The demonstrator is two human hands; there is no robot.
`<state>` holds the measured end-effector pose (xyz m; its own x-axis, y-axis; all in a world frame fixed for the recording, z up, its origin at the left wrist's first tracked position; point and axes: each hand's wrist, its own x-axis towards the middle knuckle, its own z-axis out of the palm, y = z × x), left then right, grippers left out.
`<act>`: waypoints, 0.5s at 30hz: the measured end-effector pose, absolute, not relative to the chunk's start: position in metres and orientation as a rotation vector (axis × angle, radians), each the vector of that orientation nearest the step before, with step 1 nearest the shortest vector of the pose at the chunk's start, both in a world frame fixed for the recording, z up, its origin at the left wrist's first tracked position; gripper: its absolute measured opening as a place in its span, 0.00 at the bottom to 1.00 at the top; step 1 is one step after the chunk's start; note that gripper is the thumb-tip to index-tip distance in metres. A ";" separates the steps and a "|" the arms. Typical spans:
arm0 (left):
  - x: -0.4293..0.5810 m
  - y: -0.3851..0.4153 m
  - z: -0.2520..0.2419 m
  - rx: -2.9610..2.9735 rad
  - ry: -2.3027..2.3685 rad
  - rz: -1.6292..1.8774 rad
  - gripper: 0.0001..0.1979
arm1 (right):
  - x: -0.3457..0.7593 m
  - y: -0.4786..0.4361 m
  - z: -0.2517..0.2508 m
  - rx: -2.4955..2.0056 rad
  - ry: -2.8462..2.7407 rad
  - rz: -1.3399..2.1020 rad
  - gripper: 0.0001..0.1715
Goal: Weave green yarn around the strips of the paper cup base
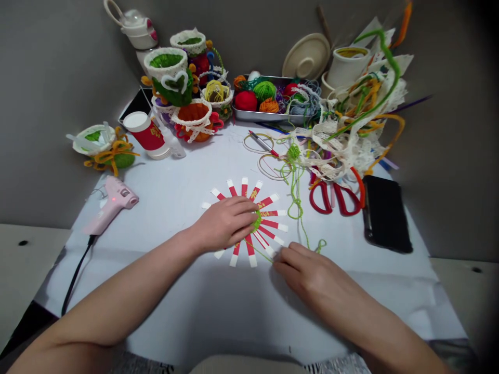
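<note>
A red and white paper cup (249,253), cut into strips, is spread flat like a sunburst on the table. Green yarn is wound round its middle. My left hand (228,221) lies over the cup with its fingers stretched out, hiding the left part and much of the centre. To the lower right, my right hand (302,265) is closed in a pinch on the green yarn (260,251), which runs taut from the cup. Loose yarn continues beyond that hand towards a small green tangle (293,152).
A pink glue gun (113,203) with a black cord lies left. Red-handled scissors (336,198) and a black phone (387,214) lie right. Behind are decorated cups (167,72), a whole red cup (146,135), a metal tray (268,115) of yarn balls and heaped lace (339,137).
</note>
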<state>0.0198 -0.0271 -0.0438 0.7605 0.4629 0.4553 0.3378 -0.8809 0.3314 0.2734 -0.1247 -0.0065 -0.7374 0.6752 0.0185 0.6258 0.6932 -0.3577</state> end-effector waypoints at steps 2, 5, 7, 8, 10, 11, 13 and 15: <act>0.019 -0.027 -0.043 2.728 0.596 0.794 0.08 | 0.274 -0.126 -0.006 -1.066 -2.747 0.479 0.14; 0.018 -0.027 -0.041 2.722 0.575 0.796 0.07 | 0.276 -0.126 -0.003 -1.074 -2.749 0.467 0.13; 0.017 -0.027 -0.041 2.720 0.567 0.799 0.07 | 0.278 -0.125 -0.001 -1.106 -2.746 0.446 0.13; 0.017 -0.027 -0.041 2.720 0.564 0.804 0.07 | 0.279 -0.124 -0.001 -1.123 -2.736 0.431 0.13; 0.017 -0.026 -0.041 2.721 0.559 0.816 0.07 | 0.281 -0.122 -0.001 -1.146 -2.722 0.410 0.13; 0.017 -0.026 -0.041 2.722 0.560 0.820 0.07 | 0.282 -0.120 -0.003 -1.153 -2.707 0.390 0.14; 0.017 -0.026 -0.041 2.722 0.561 0.821 0.07 | 0.283 -0.114 -0.008 -1.176 -2.656 0.344 0.14; 0.016 -0.026 -0.042 2.715 0.558 0.808 0.07 | 0.281 -0.107 -0.017 -1.238 -2.564 0.326 0.14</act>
